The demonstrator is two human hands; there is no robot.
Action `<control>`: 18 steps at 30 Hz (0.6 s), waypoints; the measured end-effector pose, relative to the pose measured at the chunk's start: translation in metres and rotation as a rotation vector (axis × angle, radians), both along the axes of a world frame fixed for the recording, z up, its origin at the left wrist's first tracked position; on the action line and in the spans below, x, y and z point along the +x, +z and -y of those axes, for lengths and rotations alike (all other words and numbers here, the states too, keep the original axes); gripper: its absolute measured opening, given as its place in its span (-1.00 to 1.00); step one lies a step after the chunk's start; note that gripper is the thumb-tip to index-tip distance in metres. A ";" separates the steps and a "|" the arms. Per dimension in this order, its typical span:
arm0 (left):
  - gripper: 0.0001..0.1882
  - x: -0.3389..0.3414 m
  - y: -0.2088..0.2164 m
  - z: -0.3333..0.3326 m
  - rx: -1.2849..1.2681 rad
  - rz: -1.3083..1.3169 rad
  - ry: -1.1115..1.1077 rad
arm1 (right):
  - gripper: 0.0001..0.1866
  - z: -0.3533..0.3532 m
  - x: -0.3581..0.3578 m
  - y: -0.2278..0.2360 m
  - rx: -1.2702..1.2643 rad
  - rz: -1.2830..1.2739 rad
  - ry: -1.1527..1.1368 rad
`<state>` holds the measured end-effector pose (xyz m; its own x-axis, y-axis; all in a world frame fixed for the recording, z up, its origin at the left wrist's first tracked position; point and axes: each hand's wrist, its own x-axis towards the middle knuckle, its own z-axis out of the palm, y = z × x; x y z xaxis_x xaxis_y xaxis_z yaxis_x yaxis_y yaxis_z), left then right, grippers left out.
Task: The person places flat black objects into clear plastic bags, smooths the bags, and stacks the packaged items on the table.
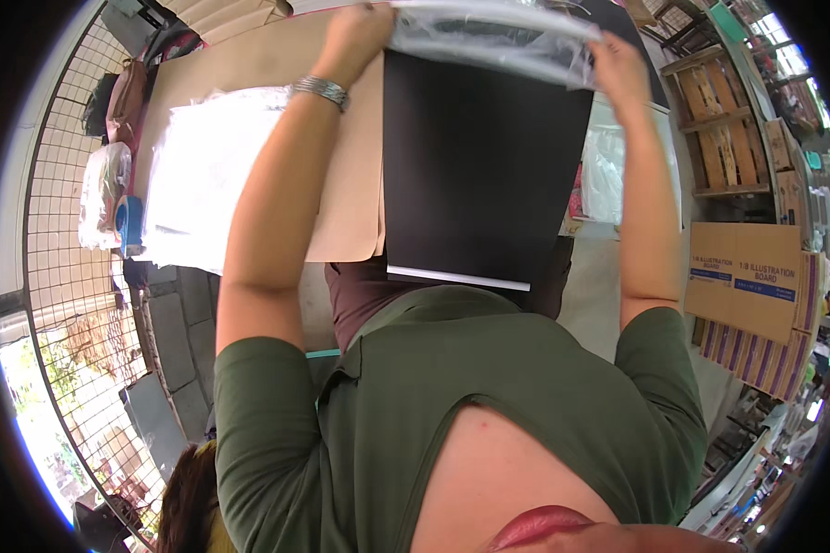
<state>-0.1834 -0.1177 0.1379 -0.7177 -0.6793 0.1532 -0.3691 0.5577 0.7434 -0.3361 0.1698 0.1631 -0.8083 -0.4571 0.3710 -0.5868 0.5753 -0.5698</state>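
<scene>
Both arms reach to the far side of the table. My left hand (361, 39), with a metal watch band at the wrist, is closed on one end of a clear plastic sleeve (493, 35). The sleeve's other end is pinched by my right hand (618, 72). Between them the plastic stretches crosswise, slightly blurred, over the far end of a large black board (484, 166). That board runs toward my lap, and a white strip (461, 278) shows along its near edge. Its far end is partly hidden under the plastic.
Brown board (355, 184) lies left of the black one, carrying a pile of bright white plastic sleeves (207, 175). More clear plastic (604, 166) rests at the right. A blue tape roll (129, 221) is by the wire mesh. Cardboard boxes (747, 276) and a wooden pallet (717, 120) stand right.
</scene>
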 end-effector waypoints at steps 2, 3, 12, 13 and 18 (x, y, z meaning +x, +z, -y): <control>-0.71 0.011 0.067 -0.028 0.023 -0.078 0.040 | -0.75 -0.028 -0.012 0.054 -0.204 0.519 0.125; -0.78 0.020 0.092 -0.021 0.013 -0.044 0.002 | -0.76 -0.032 -0.016 0.065 -0.422 0.618 0.185; -0.87 0.092 0.098 0.037 0.949 -0.074 -0.458 | -0.73 -0.066 0.016 0.060 -1.103 1.088 0.459; -0.89 0.091 0.099 0.006 0.953 -0.083 -0.310 | -0.73 -0.073 0.020 0.051 -1.169 1.094 0.420; -0.94 0.094 0.051 -0.002 1.086 0.209 -0.715 | -0.71 -0.103 0.058 -0.013 -1.144 1.108 0.401</control>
